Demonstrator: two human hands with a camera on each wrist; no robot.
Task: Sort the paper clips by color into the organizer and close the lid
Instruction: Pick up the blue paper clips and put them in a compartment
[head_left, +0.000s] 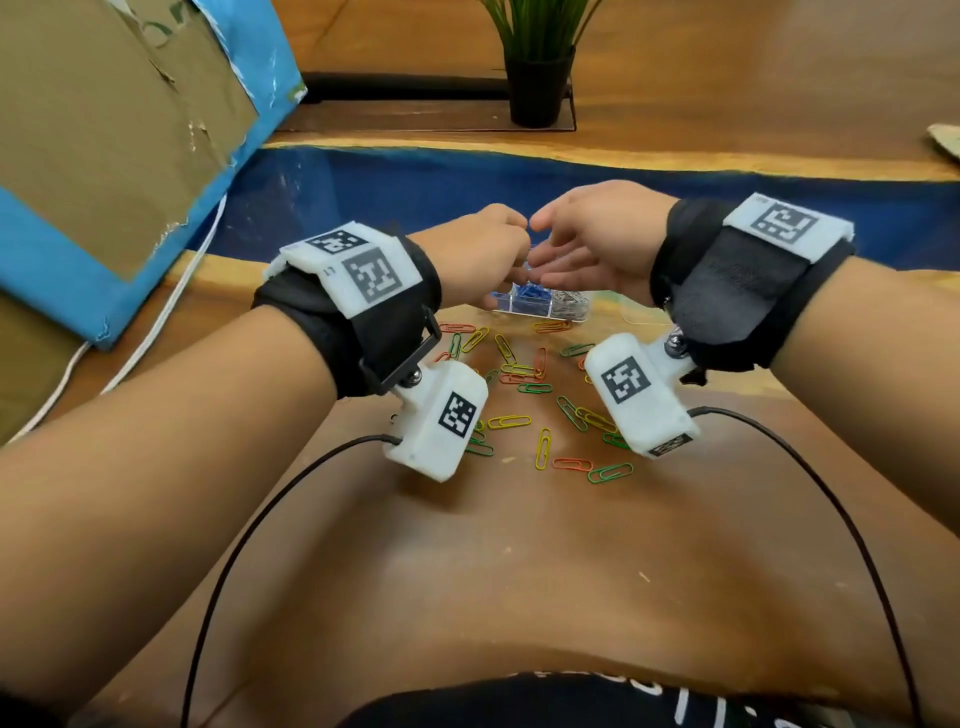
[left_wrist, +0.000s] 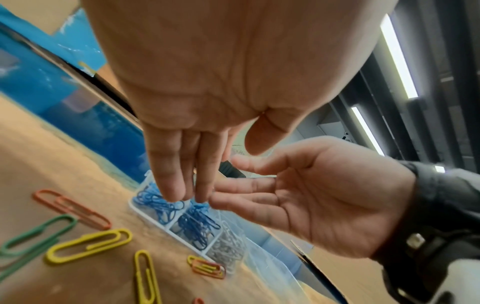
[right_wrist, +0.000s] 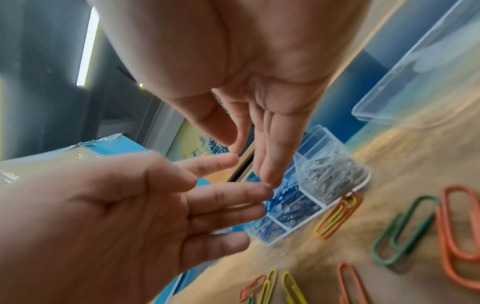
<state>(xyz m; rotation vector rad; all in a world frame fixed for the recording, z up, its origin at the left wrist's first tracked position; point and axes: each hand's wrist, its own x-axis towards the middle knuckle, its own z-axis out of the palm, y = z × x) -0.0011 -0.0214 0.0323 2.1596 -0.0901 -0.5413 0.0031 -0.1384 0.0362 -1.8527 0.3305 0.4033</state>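
Hands hover over the clip organizer, sorting half done

Both hands meet above the clear organizer (left_wrist: 182, 224). The left hand (left_wrist: 197, 86) points its straight fingers down over the blue compartments; the right hand (left_wrist: 319, 197) lies palm-up, fingers relaxed. Neither visibly holds a clip. Two compartments hold blue clips (left_wrist: 161, 202), a third holds silver clips (left_wrist: 228, 246). Orange, yellow and green paper clips (head_left: 524, 395) lie loose on the table (head_left: 519, 571) nearer the person. The lid (right_wrist: 426, 70) stands open. Next, seemingly, comes pinching one thin loose clip.

Small dark characters, possibly "L7", stand on the white plastic marker block (head_left: 349, 270) strapped to the left wrist; nothing else reads.
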